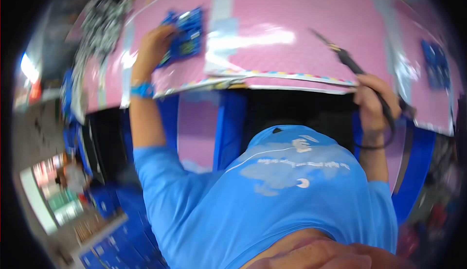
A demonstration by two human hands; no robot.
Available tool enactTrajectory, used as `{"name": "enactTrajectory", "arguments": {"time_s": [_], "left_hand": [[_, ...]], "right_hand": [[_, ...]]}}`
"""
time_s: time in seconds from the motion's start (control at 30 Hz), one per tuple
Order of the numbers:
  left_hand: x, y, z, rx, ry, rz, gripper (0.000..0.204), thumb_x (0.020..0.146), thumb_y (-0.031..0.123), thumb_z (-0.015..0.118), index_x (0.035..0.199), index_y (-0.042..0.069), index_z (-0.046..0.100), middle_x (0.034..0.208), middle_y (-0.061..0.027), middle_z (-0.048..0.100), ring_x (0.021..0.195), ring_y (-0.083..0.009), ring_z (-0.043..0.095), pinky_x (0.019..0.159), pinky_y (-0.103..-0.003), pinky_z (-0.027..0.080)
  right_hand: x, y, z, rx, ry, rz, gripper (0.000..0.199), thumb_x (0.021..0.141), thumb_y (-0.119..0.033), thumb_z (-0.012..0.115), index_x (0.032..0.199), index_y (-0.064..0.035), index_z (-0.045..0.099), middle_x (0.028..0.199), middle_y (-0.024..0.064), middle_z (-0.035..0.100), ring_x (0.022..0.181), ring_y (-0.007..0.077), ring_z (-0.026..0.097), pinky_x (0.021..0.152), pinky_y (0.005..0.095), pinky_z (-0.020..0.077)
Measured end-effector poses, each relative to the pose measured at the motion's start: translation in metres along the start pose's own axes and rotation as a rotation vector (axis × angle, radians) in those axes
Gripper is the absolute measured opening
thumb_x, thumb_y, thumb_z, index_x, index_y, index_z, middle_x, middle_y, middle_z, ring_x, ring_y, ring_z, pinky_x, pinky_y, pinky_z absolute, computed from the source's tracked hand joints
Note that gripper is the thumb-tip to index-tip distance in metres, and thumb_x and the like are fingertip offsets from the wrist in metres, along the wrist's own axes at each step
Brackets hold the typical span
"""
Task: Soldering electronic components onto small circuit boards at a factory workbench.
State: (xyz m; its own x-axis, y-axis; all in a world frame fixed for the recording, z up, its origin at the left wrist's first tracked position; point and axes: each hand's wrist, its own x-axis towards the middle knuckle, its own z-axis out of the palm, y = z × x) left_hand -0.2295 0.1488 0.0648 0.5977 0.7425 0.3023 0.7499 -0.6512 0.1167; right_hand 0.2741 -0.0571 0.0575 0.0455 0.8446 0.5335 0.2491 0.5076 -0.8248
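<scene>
— Hands first: where are we placing them right now?

— We are reaching our left hand [153, 45] out to the blue circuit board [184, 36] lying on the pink tabletop [301, 11], near its far left part. The fingers are pressing on the board's near edge; whether they are curling round it or only resting on it we cannot tell, the picture being blurred.

— And the other side?

— We are clenching our right hand [375, 104] around the dark handle of a soldering iron [348, 60], its thin tip pointing up and left over the mat, well apart from the board. A black cord is looping below the wrist.

— So how far are we getting, judging by this?

— Probably early. The tip is not touching any board, so we are judging that work on this one is not yet begun; we are only steadying it. Another blue board [436, 62] is waiting at the far right of the tabletop, untouched.

— Anything else nearby?

— Grey tape strips [224, 6] are running across the mat beside the board.
</scene>
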Motion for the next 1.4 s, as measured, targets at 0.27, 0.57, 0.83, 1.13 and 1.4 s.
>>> {"name": "enactTrajectory", "arguments": {"time_s": [0.27, 0.57, 0.83, 1.13, 1.4], "left_hand": [[0.018, 0.246, 0.016, -0.831, 0.380, -0.361, 0.020, 0.081, -0.012, 0.073, 0.098, -0.001, 0.076, 0.093, -0.0114, 0.076, 0.070, -0.0065, 0.063, 0.056, -0.019, 0.045], [0.078, 0.306, 0.074, -1.893, -0.031, -0.677, 0.028, 0.090, 0.009, 0.078, 0.111, 0.003, 0.061, 0.096, -0.0085, 0.073, 0.050, 0.0032, 0.036, 0.039, -0.014, 0.024], [0.046, 0.284, 0.061, -1.752, 0.047, -0.671, 0.031, 0.085, -0.001, 0.077, 0.109, 0.002, 0.059, 0.090, -0.0141, 0.074, 0.047, 0.0010, 0.036, 0.036, -0.015, 0.021], [0.045, 0.302, 0.068, -1.769, 0.057, -0.747, 0.030, 0.083, -0.003, 0.078, 0.107, 0.001, 0.061, 0.089, -0.0149, 0.075, 0.047, 0.0016, 0.038, 0.038, -0.014, 0.022], [0.043, 0.305, 0.073, -1.769, -0.010, -0.771, 0.031, 0.084, -0.004, 0.075, 0.111, 0.000, 0.060, 0.094, -0.0166, 0.075, 0.050, 0.0008, 0.044, 0.040, -0.014, 0.025]], "right_hand": [[0.023, 0.020, 0.039, -0.188, -0.013, -0.376, 0.045, 0.076, 0.006, 0.064, 0.121, 0.0013, 0.064, 0.088, 0.0145, 0.069, 0.071, 0.0301, 0.068, 0.065, 0.0378, 0.0564], [0.045, 0.033, 0.005, -0.574, -0.119, -0.449, 0.060, 0.080, 0.001, 0.062, 0.140, -0.0017, 0.055, 0.126, 0.0232, 0.063, 0.116, 0.0393, 0.063, 0.096, 0.0447, 0.0544], [0.136, 0.128, -0.341, -1.267, 0.237, -0.006, 0.061, 0.082, -0.036, 0.073, 0.132, -0.0035, 0.059, 0.128, 0.0249, 0.062, 0.113, 0.0425, 0.063, 0.096, 0.0496, 0.0520], [0.101, 0.211, -0.471, -1.124, 0.202, 0.569, 0.068, 0.094, -0.064, 0.058, 0.145, -0.0186, 0.059, 0.150, 0.0175, 0.053, 0.140, 0.0336, 0.048, 0.116, 0.0408, 0.0378], [0.101, 0.160, -0.321, -1.161, 0.187, 0.491, 0.063, 0.091, -0.061, 0.062, 0.131, -0.0137, 0.067, 0.133, 0.0234, 0.062, 0.126, 0.0395, 0.057, 0.106, 0.0465, 0.0451]]}}
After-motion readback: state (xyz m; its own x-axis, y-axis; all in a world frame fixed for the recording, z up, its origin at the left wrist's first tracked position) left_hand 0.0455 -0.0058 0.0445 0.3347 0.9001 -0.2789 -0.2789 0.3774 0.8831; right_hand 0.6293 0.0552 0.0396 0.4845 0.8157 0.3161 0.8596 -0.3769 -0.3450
